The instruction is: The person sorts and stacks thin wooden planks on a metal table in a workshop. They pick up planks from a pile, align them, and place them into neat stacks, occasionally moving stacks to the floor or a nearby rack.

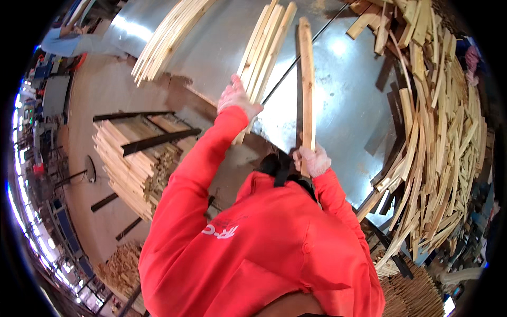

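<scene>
My left hand [238, 99] is wrapped across the near part of a small bundle of pale wooden slats [268, 47], lying side by side on the metal table. Its thumb points to the right, and the slat ends stick out below the hand. My right hand [313, 159] is closed round the near end of a single wooden slat [307, 79]. That slat points away from me, apart from the bundle and to its right. Some of the right fingers are hidden under the wood.
Another row of slats [171, 37] lies on the shiny metal table [348, 68] at the far left. A large loose heap of slats [438, 127] covers the right side. Left of me, stacked boards [124, 158] sit by dark metal bars [158, 141]. A dark seam crosses the table.
</scene>
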`<act>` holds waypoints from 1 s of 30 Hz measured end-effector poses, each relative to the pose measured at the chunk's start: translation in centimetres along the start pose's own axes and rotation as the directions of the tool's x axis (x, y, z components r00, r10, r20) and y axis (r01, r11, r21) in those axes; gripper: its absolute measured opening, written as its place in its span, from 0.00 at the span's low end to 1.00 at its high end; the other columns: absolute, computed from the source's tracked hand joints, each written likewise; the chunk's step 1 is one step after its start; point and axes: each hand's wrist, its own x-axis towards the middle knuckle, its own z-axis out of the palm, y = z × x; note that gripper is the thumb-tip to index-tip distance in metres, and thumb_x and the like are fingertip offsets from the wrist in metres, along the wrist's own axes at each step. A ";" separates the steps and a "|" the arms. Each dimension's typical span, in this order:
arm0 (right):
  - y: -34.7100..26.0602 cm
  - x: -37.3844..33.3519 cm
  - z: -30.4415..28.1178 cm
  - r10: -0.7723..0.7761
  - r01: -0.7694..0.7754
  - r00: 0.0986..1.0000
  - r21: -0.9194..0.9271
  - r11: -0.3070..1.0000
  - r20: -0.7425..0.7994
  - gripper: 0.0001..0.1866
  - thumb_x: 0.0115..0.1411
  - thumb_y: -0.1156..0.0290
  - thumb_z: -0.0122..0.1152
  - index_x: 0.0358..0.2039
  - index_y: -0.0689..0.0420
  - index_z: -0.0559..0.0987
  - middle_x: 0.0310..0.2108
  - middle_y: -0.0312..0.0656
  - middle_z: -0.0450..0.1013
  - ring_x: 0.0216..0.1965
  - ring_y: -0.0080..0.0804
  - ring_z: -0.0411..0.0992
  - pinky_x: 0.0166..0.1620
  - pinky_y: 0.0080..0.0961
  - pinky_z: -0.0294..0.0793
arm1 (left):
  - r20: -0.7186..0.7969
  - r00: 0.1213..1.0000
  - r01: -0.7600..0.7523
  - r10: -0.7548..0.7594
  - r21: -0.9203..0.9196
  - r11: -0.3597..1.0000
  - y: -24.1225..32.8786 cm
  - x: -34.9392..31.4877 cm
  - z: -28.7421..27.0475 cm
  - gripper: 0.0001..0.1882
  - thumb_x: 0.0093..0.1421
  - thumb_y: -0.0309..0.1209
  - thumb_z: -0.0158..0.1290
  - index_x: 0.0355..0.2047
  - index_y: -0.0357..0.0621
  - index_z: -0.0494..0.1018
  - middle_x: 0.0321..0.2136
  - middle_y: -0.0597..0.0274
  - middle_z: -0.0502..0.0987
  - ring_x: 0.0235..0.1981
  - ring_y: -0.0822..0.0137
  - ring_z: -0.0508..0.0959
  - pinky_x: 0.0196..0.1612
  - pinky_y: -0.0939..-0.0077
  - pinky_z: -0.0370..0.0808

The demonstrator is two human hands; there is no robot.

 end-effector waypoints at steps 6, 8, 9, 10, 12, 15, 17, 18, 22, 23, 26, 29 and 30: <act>0.7 -2.2 1.1 -0.131 0.136 0.987 0.049 0.990 -0.091 0.18 0.59 0.71 0.54 0.49 0.62 0.68 0.23 0.42 0.72 0.18 0.26 0.67 0.20 0.22 0.68 | 0.046 0.998 0.044 -0.053 0.175 0.984 0.0 0.6 -1.9 0.62 0.48 0.53 0.61 0.68 0.36 0.35 0.60 0.42 0.61 0.62 0.47 0.63 0.62 0.58 0.62; 1.5 -2.6 -1.4 -0.121 0.117 0.985 -0.040 0.992 -0.126 0.21 0.59 0.72 0.55 0.53 0.60 0.67 0.26 0.43 0.73 0.19 0.24 0.67 0.21 0.20 0.68 | 0.014 0.999 0.042 -0.046 0.206 0.978 -2.1 1.2 -1.1 0.63 0.48 0.56 0.61 0.69 0.38 0.34 0.61 0.43 0.59 0.63 0.48 0.61 0.63 0.59 0.61; 1.9 -3.1 -2.2 -0.142 0.137 0.984 -0.051 0.989 -0.111 0.25 0.59 0.73 0.55 0.57 0.59 0.65 0.27 0.43 0.73 0.19 0.24 0.66 0.21 0.19 0.67 | -0.001 0.999 0.043 -0.043 0.216 0.975 -2.9 1.2 -0.3 0.63 0.48 0.58 0.60 0.69 0.39 0.33 0.62 0.43 0.58 0.63 0.48 0.61 0.63 0.60 0.60; 2.5 -3.6 -3.1 -0.131 0.130 0.986 -0.019 0.991 -0.100 0.26 0.59 0.73 0.55 0.58 0.59 0.65 0.27 0.43 0.73 0.19 0.23 0.66 0.21 0.20 0.67 | 0.001 0.998 0.058 -0.059 0.215 0.975 -2.8 1.1 0.2 0.64 0.48 0.60 0.59 0.69 0.40 0.32 0.64 0.44 0.55 0.65 0.49 0.57 0.65 0.62 0.57; 3.8 -4.7 -4.0 -0.125 0.123 0.987 -0.029 0.992 -0.098 0.26 0.60 0.73 0.54 0.59 0.59 0.64 0.26 0.42 0.73 0.19 0.23 0.66 0.22 0.20 0.68 | -0.040 0.998 0.057 -0.052 0.116 0.992 -3.0 1.0 0.2 0.64 0.49 0.58 0.60 0.69 0.40 0.32 0.64 0.44 0.56 0.65 0.49 0.58 0.65 0.62 0.58; 4.3 -6.2 -3.9 -0.145 0.128 0.982 -0.135 0.983 -0.121 0.25 0.61 0.73 0.51 0.60 0.60 0.65 0.25 0.41 0.72 0.18 0.23 0.66 0.22 0.20 0.68 | -0.021 0.999 0.043 -0.042 0.103 0.994 -2.8 0.4 0.5 0.63 0.49 0.55 0.60 0.69 0.40 0.31 0.63 0.44 0.57 0.64 0.49 0.60 0.64 0.61 0.60; 5.8 -6.2 -4.2 -0.139 0.127 0.982 -0.094 0.987 -0.129 0.26 0.61 0.73 0.50 0.61 0.58 0.64 0.24 0.41 0.72 0.17 0.24 0.66 0.22 0.20 0.68 | -0.029 0.997 0.076 -0.073 0.089 0.993 -1.6 -0.2 0.4 0.61 0.49 0.51 0.61 0.69 0.39 0.35 0.61 0.43 0.60 0.62 0.50 0.63 0.62 0.60 0.63; 6.1 -6.0 -4.3 -0.116 0.114 0.986 -0.026 0.993 -0.119 0.26 0.61 0.73 0.51 0.61 0.57 0.64 0.24 0.41 0.71 0.17 0.24 0.66 0.22 0.21 0.68 | -0.028 0.999 0.043 -0.044 -0.036 0.998 -1.9 0.2 0.1 0.59 0.49 0.48 0.62 0.69 0.39 0.36 0.60 0.42 0.61 0.60 0.50 0.65 0.60 0.61 0.65; 5.5 -4.1 -3.1 -0.153 0.157 0.984 0.036 0.987 -0.093 0.28 0.60 0.73 0.50 0.62 0.60 0.62 0.22 0.43 0.70 0.17 0.27 0.67 0.21 0.23 0.69 | 0.278 0.832 0.292 0.481 -0.955 0.048 -8.2 4.2 0.9 0.44 0.49 0.43 0.64 0.61 0.36 0.58 0.47 0.47 0.74 0.43 0.53 0.78 0.43 0.60 0.79; 4.4 -3.6 -1.7 -0.156 0.161 0.982 0.039 0.986 -0.105 0.27 0.60 0.76 0.49 0.61 0.59 0.62 0.23 0.43 0.69 0.17 0.27 0.65 0.21 0.23 0.67 | 0.320 0.640 0.576 0.698 -0.802 -0.161 -8.2 3.4 0.4 0.38 0.50 0.45 0.64 0.55 0.35 0.64 0.43 0.46 0.75 0.39 0.52 0.79 0.40 0.56 0.80; 0.4 0.5 3.4 -0.245 0.240 0.964 -0.064 0.969 -0.101 0.17 0.58 0.75 0.51 0.48 0.63 0.67 0.22 0.43 0.69 0.17 0.28 0.66 0.20 0.24 0.67 | 0.074 0.614 0.648 0.786 -0.616 -0.448 -6.7 2.2 0.1 0.42 0.49 0.48 0.64 0.57 0.33 0.63 0.45 0.46 0.72 0.43 0.50 0.76 0.45 0.55 0.78; -2.8 4.7 10.6 -0.326 0.331 0.942 0.072 0.941 -0.081 0.13 0.59 0.72 0.56 0.43 0.60 0.68 0.21 0.37 0.67 0.17 0.25 0.65 0.19 0.24 0.65 | -0.056 0.582 0.676 0.811 -0.521 -0.521 -8.7 5.2 2.0 0.44 0.49 0.50 0.64 0.59 0.35 0.61 0.48 0.47 0.69 0.47 0.52 0.72 0.49 0.58 0.75; -3.1 6.6 13.2 -0.360 0.368 0.927 0.079 0.926 -0.105 0.13 0.59 0.71 0.57 0.43 0.59 0.69 0.21 0.36 0.67 0.17 0.25 0.65 0.20 0.24 0.65 | -0.064 0.578 0.675 0.813 -0.523 -0.521 -9.6 6.2 2.3 0.44 0.50 0.50 0.63 0.59 0.35 0.62 0.48 0.47 0.69 0.47 0.52 0.72 0.50 0.58 0.74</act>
